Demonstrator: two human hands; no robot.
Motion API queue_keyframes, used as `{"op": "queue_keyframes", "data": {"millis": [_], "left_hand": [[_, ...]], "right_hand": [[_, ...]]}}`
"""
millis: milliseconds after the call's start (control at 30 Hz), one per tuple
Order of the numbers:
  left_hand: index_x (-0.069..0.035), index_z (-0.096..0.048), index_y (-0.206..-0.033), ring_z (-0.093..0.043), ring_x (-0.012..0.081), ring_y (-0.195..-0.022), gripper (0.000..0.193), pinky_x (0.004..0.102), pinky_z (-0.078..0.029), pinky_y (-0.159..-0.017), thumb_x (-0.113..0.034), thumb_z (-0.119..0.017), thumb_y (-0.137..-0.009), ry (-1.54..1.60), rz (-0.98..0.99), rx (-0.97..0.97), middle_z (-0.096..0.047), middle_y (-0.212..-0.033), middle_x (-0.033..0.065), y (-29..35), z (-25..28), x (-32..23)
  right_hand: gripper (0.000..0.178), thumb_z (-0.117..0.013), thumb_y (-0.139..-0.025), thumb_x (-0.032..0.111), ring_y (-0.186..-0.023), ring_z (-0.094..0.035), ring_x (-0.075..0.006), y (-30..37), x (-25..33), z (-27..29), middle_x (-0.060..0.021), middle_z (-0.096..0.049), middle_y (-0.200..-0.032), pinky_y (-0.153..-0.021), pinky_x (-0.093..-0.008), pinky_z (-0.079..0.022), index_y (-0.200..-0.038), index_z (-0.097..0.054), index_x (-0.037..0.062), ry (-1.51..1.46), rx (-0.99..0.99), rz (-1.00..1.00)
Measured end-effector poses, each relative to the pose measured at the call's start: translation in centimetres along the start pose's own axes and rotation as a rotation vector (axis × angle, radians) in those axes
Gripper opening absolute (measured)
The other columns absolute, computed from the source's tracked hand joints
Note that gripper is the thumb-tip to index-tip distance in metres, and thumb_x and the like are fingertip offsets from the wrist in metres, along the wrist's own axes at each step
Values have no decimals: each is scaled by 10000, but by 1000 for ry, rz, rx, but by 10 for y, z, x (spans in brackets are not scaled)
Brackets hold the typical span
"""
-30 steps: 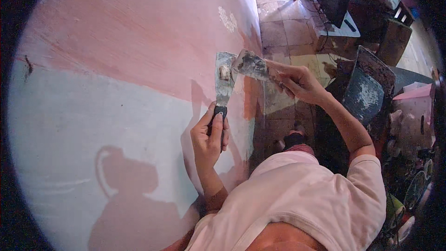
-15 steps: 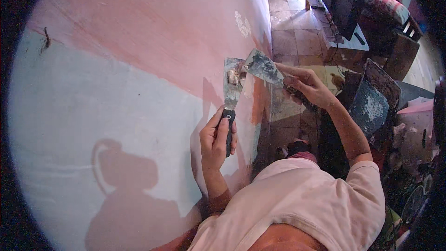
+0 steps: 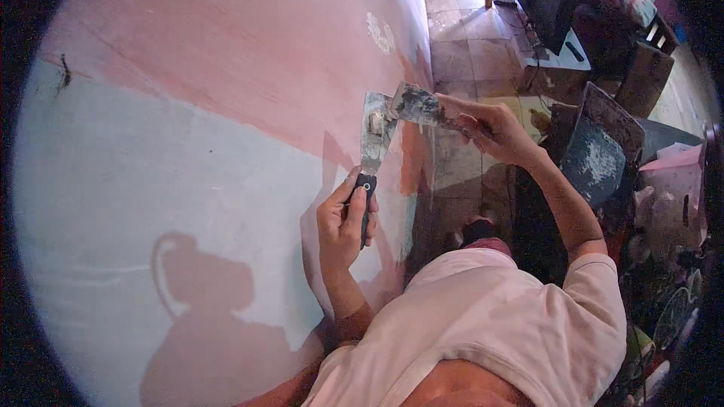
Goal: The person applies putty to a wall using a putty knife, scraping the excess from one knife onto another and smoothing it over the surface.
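Note:
My left hand (image 3: pixel 343 215) is closed around the black handle of a putty knife (image 3: pixel 371 154), its blade pointing up and away from me. A small lump of putty (image 3: pixel 376 123) sits on that blade. In my right hand (image 3: pixel 494 132) is a second putty knife (image 3: pixel 417 104), held by its handle, which my fingers mostly hide. The second blade is smeared with grey and dark residue, and its edge meets or overlaps the upper right of the first blade near the lump. Both tools are in front of the wall (image 3: pixel 249 83), painted pink above and pale whitish below.
A whitish patch (image 3: pixel 380 33) marks the wall, and a dark hook or nail (image 3: pixel 65 71) juts out at far left. Tiled floor (image 3: pixel 452 60) runs beside the wall. At right stand a flat screen (image 3: pixel 541 4), a putty-smeared dark container (image 3: pixel 599 158) and a pink container (image 3: pixel 675 196).
The right putty knife has turned and shifted slightly left and down against the left blade. The lump looks smaller or flatter. My left hand has moved slightly left in the picture.

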State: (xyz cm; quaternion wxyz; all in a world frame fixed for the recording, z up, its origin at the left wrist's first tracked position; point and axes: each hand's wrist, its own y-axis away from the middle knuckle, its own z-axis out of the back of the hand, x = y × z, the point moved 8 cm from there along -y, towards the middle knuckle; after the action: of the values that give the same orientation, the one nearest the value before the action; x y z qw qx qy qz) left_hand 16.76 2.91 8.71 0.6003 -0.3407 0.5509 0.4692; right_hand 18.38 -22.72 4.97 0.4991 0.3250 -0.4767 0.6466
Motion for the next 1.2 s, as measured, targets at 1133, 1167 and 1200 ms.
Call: {"op": "queue_keyframes", "data": {"millis": [1133,1167,1200], "left_hand": [[22,-510,-1227,-406,80,-511,294,221,-353,-459,-105,-455,-968,-443,-479,-286,-519,-731,19,85,13,-43],[22,-510,-1224,-411,77,-520,292,216,-356,-467,-109,-454,-969,-432,-435,-271,-516,-740,18,86,10,-30],[22,-510,-1224,-411,77,-520,292,216,-356,-467,-109,-454,-969,-416,-440,-274,-516,-740,18,87,6,-21]], "right_hand": [[428,-444,-888,-63,-872,-595,-224,-141,199,11,-161,-556,-1118,-721,-275,-466,-1255,-579,110,-251,-632,939],[428,-444,-888,-63,-872,-595,-224,-148,198,6,-161,-556,-1118,-721,-275,-466,-1255,-579,110,-239,-621,945],[457,-407,-873,-94,-796,-538,-161,-154,197,2,-133,-536,-1138,-690,-251,-461,-1273,-557,68,-245,-603,987]]}}
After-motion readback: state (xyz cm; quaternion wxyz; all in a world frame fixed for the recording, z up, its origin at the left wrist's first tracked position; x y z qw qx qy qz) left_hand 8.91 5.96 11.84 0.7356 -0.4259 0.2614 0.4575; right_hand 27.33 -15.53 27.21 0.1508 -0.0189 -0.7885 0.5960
